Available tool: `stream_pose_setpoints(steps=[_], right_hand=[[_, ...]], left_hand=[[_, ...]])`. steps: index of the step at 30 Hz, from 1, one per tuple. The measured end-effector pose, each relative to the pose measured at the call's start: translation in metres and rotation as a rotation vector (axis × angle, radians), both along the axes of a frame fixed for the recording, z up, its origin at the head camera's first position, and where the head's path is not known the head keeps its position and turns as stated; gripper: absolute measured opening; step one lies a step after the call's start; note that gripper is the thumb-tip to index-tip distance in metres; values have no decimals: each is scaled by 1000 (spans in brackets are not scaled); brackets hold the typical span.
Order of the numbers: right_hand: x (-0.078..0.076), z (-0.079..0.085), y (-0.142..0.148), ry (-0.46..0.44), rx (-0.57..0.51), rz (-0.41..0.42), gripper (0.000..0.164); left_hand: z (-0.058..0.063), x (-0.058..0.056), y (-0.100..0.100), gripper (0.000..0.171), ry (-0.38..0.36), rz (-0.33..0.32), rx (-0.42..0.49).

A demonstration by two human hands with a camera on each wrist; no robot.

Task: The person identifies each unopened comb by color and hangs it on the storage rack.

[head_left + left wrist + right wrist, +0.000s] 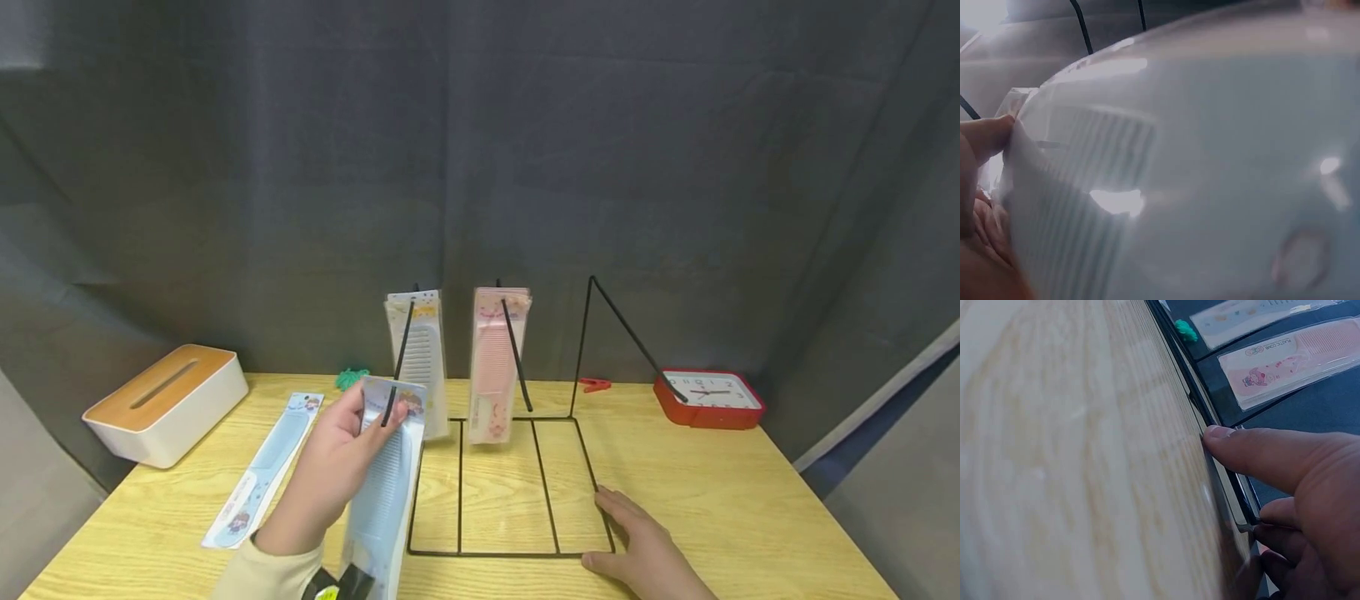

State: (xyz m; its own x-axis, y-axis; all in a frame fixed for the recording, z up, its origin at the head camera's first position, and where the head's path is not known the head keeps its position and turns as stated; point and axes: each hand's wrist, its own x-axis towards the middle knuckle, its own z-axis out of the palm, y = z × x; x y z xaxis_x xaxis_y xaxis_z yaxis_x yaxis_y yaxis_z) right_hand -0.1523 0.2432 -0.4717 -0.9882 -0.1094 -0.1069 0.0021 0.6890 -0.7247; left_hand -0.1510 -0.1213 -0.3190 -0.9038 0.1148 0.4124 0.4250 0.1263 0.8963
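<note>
My left hand [337, 454] pinches the upper end of a packaged blue comb [382, 492] between thumb and fingers. The tip of the left hook on a black wire display rack [510, 555] shows in front of the package's top. In the left wrist view, the blurred clear package [1222, 144] fills most of the picture. With thumb on the front wire and fingers by the side wire, my right hand [645, 542] holds the rack's front right corner. A white packaged comb [420, 358] hangs farther back on the left hook, and pink packaged combs [495, 367] hang on the middle one.
Another packaged blue comb [266, 471] lies on the wooden table [697, 492] at left, near a white tissue box [168, 408] with a wooden lid. Behind the rack are a green bundle [351, 379] and a red clip [595, 385]. A red clock [708, 400] stands at right.
</note>
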Motion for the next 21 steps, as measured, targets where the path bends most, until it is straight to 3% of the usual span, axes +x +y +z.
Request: stream_pose_setpoints(steps=[6,10,15,21], right_hand=[[0,1,-1,3,-2,2,95],[0,0,0,-6,-11,-2,95],[0,-1,0,-7,-22,-3,94],[0,-1,1,0,-29,0,93]], left_hand=[[0,-43,5,35,-139,184,-32],[-3,-74,6,41,-190,240,-37],[-6,-101,5,58,-245,262,-51],[-19,-116,2,64,-288,231,-55]])
